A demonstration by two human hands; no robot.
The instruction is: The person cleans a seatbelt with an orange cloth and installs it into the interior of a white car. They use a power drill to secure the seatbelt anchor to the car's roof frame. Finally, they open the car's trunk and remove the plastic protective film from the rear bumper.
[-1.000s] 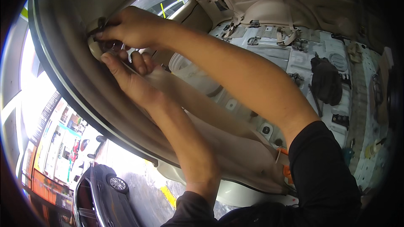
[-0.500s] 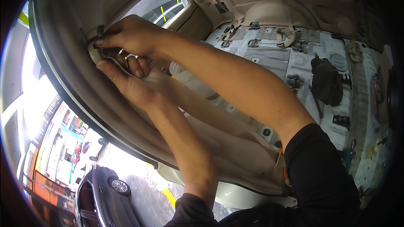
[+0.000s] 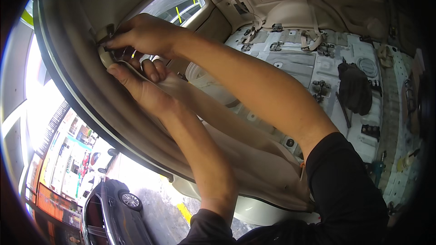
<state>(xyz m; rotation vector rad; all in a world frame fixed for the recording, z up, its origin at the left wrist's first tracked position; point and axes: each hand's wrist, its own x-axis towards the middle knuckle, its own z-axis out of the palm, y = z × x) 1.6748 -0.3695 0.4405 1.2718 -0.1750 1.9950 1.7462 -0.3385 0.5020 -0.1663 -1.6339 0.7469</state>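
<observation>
Movement: left hand (image 3: 150, 95), right hand (image 3: 152, 34) barely shifted since the earlier frame
Left grip: closed on beige trim panel (image 3: 259, 165)
Right grip: touching beige fitting (image 3: 105, 57); closure cannot be told
Panel: running alongside curved frame (image 3: 97, 109)

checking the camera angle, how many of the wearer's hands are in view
2: the right hand, up at the curved beige fitting, and the left hand, just below, its thumb by the fitting's lower end.
</observation>
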